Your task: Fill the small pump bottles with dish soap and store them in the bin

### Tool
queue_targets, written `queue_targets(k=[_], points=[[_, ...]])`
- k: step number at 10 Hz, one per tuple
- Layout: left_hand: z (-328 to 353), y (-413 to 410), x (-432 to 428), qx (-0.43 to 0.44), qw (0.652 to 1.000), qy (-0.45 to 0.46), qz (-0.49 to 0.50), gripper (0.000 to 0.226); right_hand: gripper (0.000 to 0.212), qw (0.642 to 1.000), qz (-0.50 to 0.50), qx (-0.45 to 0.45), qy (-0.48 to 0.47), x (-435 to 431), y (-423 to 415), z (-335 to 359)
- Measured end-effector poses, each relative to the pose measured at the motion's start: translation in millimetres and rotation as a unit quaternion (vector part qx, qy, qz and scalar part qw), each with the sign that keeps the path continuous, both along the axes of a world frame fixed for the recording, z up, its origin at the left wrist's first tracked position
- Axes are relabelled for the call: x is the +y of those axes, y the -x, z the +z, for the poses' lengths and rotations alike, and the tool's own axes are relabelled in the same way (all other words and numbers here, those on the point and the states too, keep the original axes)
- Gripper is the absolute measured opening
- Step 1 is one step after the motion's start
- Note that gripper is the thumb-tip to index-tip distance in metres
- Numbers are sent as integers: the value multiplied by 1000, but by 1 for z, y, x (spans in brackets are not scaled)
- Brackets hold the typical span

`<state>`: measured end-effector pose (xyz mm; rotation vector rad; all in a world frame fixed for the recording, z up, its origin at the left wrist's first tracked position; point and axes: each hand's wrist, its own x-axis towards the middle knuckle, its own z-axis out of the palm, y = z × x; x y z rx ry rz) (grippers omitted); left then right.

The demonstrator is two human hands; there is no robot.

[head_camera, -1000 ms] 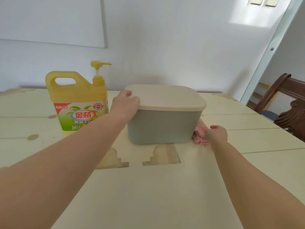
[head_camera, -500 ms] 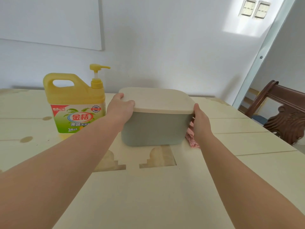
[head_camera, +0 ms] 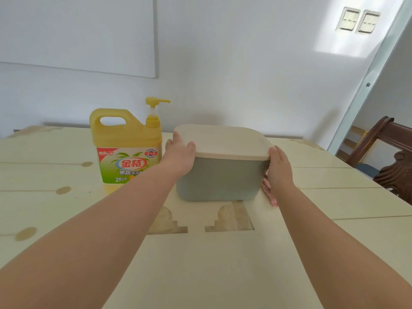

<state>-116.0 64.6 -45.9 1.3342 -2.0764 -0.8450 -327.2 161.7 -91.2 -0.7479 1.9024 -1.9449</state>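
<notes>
A grey-green bin (head_camera: 219, 179) with a beige lid (head_camera: 223, 140) stands on the pale wooden table (head_camera: 200, 264). My left hand (head_camera: 179, 152) grips the lid's left edge, thumb on top. My right hand (head_camera: 278, 166) holds the bin's right side at the lid's edge. A large yellow dish soap jug (head_camera: 127, 150) with a pump stands just left of the bin. No small pump bottles are in view.
A pink cloth (head_camera: 268, 192) lies on the table behind my right hand, beside the bin. A dark wooden chair (head_camera: 388, 157) stands at the right past the table edge. A white wall is behind the table.
My right hand left the pink cloth and rose to the bin's right side at the lid. My left hand stays on the lid's left edge. The view tilted up slightly.
</notes>
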Motion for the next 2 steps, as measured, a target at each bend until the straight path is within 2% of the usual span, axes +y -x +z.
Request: queue_targets(k=[1, 2], points=[[8, 2, 1, -68, 998, 17, -1, 50, 39, 999, -14, 30, -30, 4, -1, 12], [21, -1, -4, -92, 996, 10, 20, 46, 46, 995, -41, 64, -63, 6, -11, 26]])
